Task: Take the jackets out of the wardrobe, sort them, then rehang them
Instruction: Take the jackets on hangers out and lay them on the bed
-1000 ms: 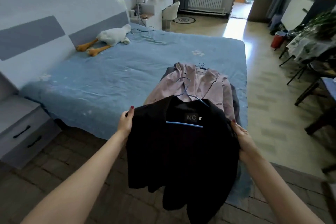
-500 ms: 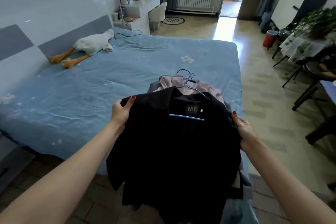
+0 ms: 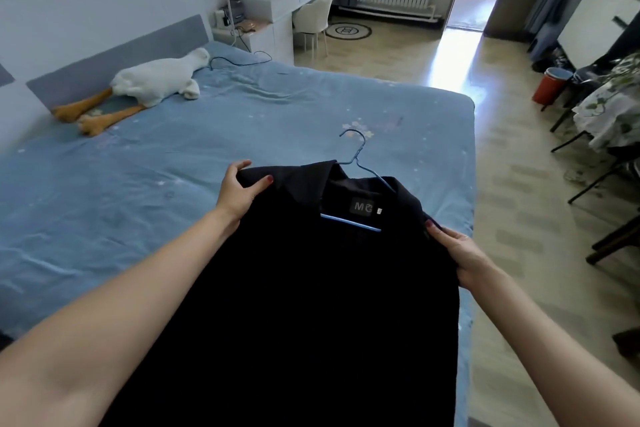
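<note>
Black cloth fills the middle of the room's near side: a jacket (image 3: pixel 311 288) held up by its shoulders over the near edge of the bed (image 3: pixel 242 135), its lower part hanging out of sight. It sits on a blue hanger (image 3: pixel 360 180), whose hook points away over the bedspread and whose bar shows below the grey neck label. The left hand (image 3: pixel 239 189) pinches the left shoulder, thumb on top and fingers curled under the cloth. The right hand (image 3: pixel 457 253) clamps the right shoulder the same way. The two hands are well apart, with the collar between them.

My guess is that she is about to lay it down on the bed for sorting. To do that well, keep both shoulders level, lower the hem first so the body spreads flat, and let the hook end up clear of the cloth so it can be picked up again easily.

Beyond it, a white plush goose (image 3: pixel 156 80) lies by the headboard with a dark cable (image 3: pixel 239 57) near its head. A desk (image 3: pixel 277 0) with a white chair (image 3: pixel 317 17) stands past the bed. By the right wall is a red bin (image 3: pixel 549 87) with its lid on; its contents are hidden.
</note>
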